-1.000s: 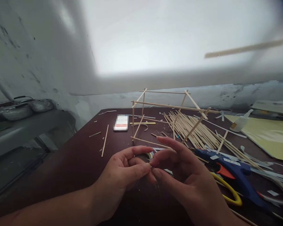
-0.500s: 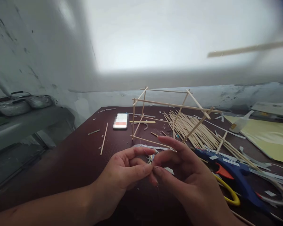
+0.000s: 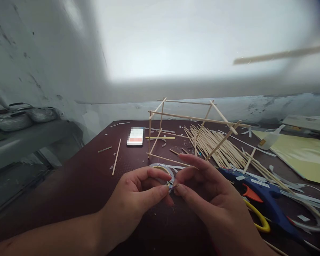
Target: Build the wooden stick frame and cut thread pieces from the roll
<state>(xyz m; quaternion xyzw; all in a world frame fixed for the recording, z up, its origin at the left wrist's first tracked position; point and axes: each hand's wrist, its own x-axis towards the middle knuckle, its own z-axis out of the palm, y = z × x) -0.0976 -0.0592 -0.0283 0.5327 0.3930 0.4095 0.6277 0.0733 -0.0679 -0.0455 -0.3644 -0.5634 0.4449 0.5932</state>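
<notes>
My left hand (image 3: 141,195) is closed in a pinch, thumb and forefinger on a tiny light-and-dark piece too small to name. Just beside it, my right hand (image 3: 210,199) pinches with thumb and forefinger at something thin and dark, and its other fingers are bent loosely. A small gap shows between the two sets of fingertips. Behind them a whitish roll (image 3: 161,165), like tape, lies flat on the table, partly hidden by my fingers. Beyond it stands a box-shaped frame of thin wooden sticks (image 3: 189,117).
A heap of wooden sticks (image 3: 216,145) lies behind the frame. At right are a blue glue gun (image 3: 269,193), a yellow scissors handle (image 3: 265,227), a glue bottle (image 3: 270,138) and yellow paper (image 3: 296,154). A phone (image 3: 135,137) and a loose stick (image 3: 116,156) lie to the left.
My fingertips have drawn slightly apart, the left hand shifting a little left. More of the whitish roll shows behind them. The frame and tools stay put.
</notes>
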